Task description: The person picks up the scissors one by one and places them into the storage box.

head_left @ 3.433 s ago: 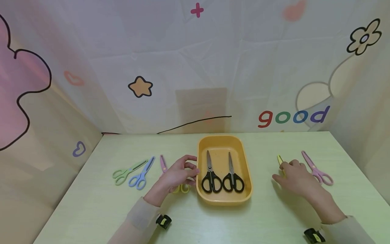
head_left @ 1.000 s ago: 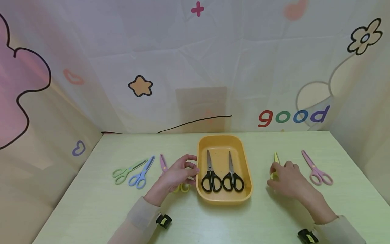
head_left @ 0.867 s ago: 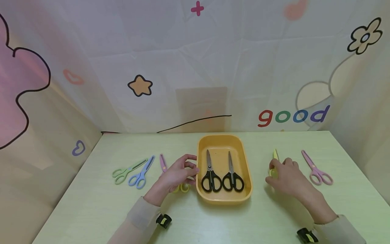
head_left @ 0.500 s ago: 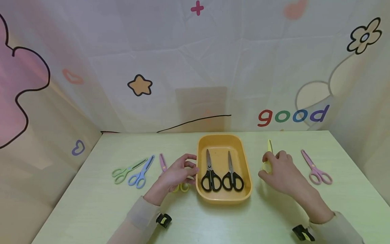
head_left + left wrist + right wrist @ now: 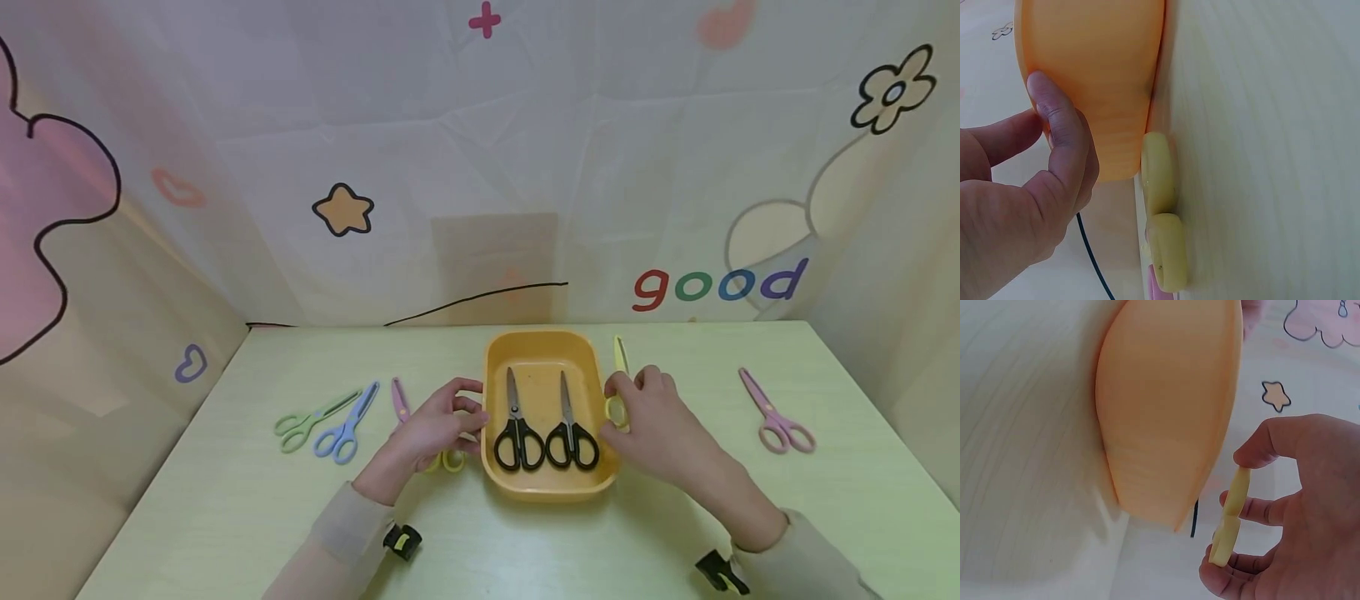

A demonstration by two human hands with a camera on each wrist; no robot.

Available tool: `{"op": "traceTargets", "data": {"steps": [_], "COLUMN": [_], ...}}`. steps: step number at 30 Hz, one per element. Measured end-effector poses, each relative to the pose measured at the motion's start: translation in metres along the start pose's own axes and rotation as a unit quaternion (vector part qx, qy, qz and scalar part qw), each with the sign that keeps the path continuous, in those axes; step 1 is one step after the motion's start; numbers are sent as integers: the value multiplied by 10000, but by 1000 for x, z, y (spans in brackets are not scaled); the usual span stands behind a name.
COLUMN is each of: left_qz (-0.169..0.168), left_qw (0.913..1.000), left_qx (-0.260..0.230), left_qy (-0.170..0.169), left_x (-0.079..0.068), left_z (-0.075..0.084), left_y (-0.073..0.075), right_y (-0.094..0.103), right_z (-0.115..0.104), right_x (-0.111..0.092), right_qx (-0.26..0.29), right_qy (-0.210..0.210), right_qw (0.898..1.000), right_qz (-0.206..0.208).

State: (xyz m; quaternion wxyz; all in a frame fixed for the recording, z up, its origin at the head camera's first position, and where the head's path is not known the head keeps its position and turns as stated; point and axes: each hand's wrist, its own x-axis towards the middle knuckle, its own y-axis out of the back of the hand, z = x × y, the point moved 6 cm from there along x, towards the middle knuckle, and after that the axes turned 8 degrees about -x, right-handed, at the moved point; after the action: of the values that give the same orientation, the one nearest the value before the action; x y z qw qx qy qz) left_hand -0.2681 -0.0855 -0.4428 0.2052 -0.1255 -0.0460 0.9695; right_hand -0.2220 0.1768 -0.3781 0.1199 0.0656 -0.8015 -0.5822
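Observation:
My left hand (image 5: 435, 429) holds the left rim of a yellow-orange plastic tray (image 5: 551, 492) with its thumb and fingers. Two black-handled scissors lie side by side in the tray, one on the left (image 5: 515, 425) and one on the right (image 5: 567, 425). Pale yellow scissors (image 5: 620, 357) are pinched by their handles between the thumb and fingers of my right hand (image 5: 660, 425), just beside the tray's right rim. Their blades point away from me. The right wrist view shows the yellow handle loops (image 5: 1230, 519) raised off the table.
Left of the tray lie green scissors (image 5: 297, 432), blue scissors (image 5: 348, 433) and pink scissors (image 5: 400, 398), the last partly behind my left hand. Yellow handle loops (image 5: 452, 460) show beneath that hand. Another pair of pink scissors (image 5: 776, 421) lies at the right. A printed curtain (image 5: 495, 150) hangs behind.
My right hand has picked up the yellow scissors from beside the right-hand pink pair and carried them left to the tray's edge. The left hand and tray have stayed in place.

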Motion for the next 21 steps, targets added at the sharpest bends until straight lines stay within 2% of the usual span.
{"op": "traceTargets", "data": {"steps": [11, 21], "left_qz": [-27, -20], "left_qw": [10000, 10000], "left_qx": [-14, -2], "left_qy": [45, 17], "left_x": [0, -1], "left_z": [0, 1], "left_y": [0, 0], "right_y": [-9, -22], "right_z": [-37, -54], "right_x": [7, 10], "right_qx": [-138, -217], "right_qy": [532, 728], "right_qw": [9985, 9971], "right_qz": [81, -48]}}
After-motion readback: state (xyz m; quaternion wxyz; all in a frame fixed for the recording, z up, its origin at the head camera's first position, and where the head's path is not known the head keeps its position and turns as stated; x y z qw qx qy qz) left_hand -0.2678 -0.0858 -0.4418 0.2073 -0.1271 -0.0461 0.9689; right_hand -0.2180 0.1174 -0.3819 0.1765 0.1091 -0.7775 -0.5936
